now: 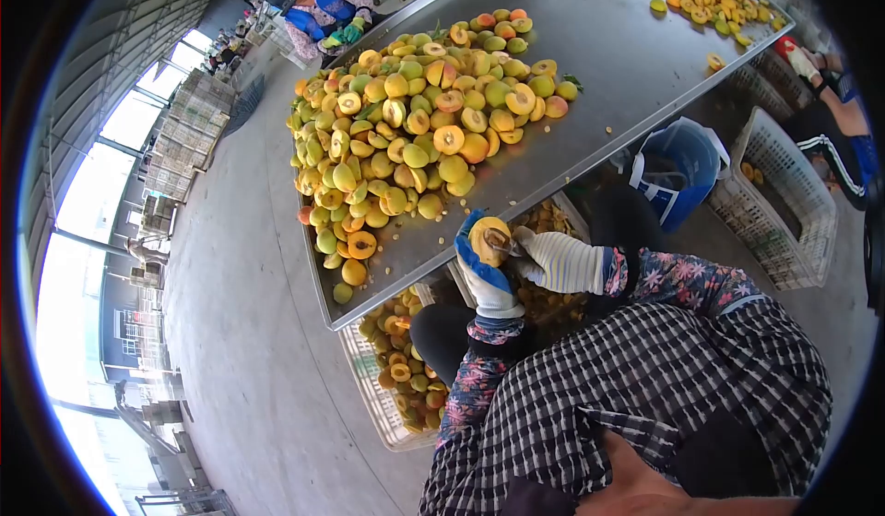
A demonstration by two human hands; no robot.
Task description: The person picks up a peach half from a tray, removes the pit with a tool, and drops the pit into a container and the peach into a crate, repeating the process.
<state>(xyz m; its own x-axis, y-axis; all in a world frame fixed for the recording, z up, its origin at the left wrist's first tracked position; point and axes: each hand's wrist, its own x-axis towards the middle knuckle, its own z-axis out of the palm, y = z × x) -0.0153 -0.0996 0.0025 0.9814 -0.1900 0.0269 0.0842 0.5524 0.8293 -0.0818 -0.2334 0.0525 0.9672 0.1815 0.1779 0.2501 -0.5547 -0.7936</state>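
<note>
In the head view, my left hand (486, 279), in a blue and white glove, grips a halved yellow peach (487, 238) with its cut side showing a brown hollow. My right hand (562, 263), in a striped white glove, is closed right beside the peach, its grey fingertips close to the cut face. Whatever it holds is too small or hidden to name. Both hands are just off the near edge of the metal table (553, 161). A large heap of whole and halved peaches (406, 115) lies on the table beyond them.
Below the table edge, a white crate (378, 404) holds peaches. To the right stand a blue bucket (678, 170) and another white crate (779, 193). More cut fruit (710, 0) lies at the far end. Co-workers sit at the far side (323, 14) and at right (834, 101).
</note>
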